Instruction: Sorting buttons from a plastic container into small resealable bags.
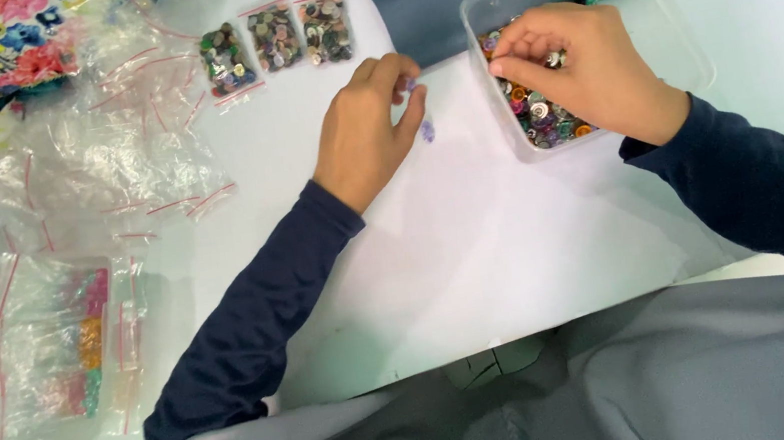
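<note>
The right hand (583, 64) reaches into the clear tub (680, 31) with fingertips pinched on the mixed buttons (540, 120), while the left hand (365, 128) rests on the white surface (475, 239), fingers curled together beside a purple button (427, 131), near three filled bags (275, 39).

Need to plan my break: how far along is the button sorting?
Done: three small bags lie filled. In hand: the right hand picks in the clear tub; the left hand holds a purple button. Left: many mixed buttons and empty bags.
</note>
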